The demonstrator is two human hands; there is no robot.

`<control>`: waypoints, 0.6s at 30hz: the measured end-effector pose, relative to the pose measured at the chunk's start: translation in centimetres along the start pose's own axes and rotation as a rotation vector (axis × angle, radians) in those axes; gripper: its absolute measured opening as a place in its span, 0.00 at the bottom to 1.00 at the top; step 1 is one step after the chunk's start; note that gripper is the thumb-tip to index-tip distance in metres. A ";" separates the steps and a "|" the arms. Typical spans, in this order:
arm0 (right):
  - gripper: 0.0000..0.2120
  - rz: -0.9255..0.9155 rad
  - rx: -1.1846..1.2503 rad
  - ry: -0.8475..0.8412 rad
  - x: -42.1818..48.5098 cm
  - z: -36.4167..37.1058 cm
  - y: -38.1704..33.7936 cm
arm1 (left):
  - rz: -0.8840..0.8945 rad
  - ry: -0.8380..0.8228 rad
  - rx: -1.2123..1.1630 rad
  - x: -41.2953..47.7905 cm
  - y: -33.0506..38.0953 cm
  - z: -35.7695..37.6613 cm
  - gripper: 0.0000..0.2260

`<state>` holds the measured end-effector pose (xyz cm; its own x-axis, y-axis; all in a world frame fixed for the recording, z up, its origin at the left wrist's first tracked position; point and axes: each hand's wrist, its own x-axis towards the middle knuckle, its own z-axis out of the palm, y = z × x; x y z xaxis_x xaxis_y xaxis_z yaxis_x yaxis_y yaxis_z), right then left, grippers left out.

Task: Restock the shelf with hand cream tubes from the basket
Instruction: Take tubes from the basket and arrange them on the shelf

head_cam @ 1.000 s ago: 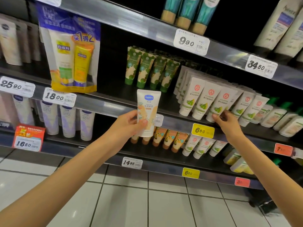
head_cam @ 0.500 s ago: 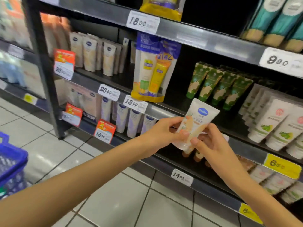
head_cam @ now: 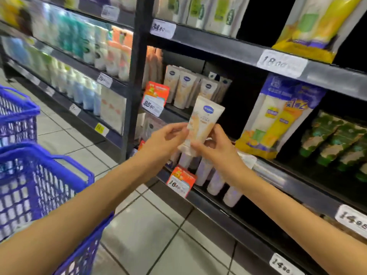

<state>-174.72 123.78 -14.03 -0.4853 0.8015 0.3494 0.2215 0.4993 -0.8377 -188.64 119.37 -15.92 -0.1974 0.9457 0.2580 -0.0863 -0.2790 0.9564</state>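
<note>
A cream-and-peach hand cream tube [head_cam: 202, 124] with a blue oval logo stands cap-down and tilted in front of the shelf. My left hand [head_cam: 164, 137] pinches its left edge, and my right hand [head_cam: 214, 147] grips its lower part near the cap. Matching tubes [head_cam: 186, 86] stand in a row on the shelf [head_cam: 178, 114] just behind and above it, beside a red 25.90 tag [head_cam: 155, 100]. The blue plastic basket [head_cam: 41, 187] sits at the lower left under my left forearm; its contents are hidden.
A black upright post [head_cam: 137, 76] splits the shelving. Pale lilac tubes [head_cam: 216, 179] stand on the shelf below my hands. A yellow and purple promo pack [head_cam: 278, 116] hangs at right, green tubes [head_cam: 333, 139] beyond it. A second blue basket [head_cam: 15, 114] stands at far left on the tiled floor.
The view has swung left, bringing the baskets and the matching tubes into sight. My right hand came off the shelf and joined the left on the tube, which shifted left with them.
</note>
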 end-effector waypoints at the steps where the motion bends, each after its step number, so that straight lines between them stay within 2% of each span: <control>1: 0.16 0.015 0.001 0.031 1.1 0.2 0.4 | 0.004 0.035 -0.001 0.5 -0.3 -0.6 0.11; 4: 0.17 0.059 0.009 0.175 4.9 0.0 1.5 | -0.006 0.098 0.059 1.4 -2.0 -2.3 0.11; 8: 0.20 0.071 -0.141 0.326 9.9 -1.0 2.4 | 0.006 0.141 0.206 2.2 -5.0 -3.8 0.10; 13: 0.21 0.098 -0.305 0.340 12.9 0.5 4.8 | -0.035 0.160 0.228 2.6 -8.6 -4.9 0.10; 18: 0.20 0.092 -0.347 0.420 14.2 1.6 5.8 | -0.052 0.167 0.259 2.8 -10.6 -6.0 0.11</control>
<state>-181.71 137.55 -14.61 -0.0871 0.8740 0.4781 0.5476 0.4429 -0.7099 -194.18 123.99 -26.14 -0.3591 0.9112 0.2019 0.1473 -0.1583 0.9763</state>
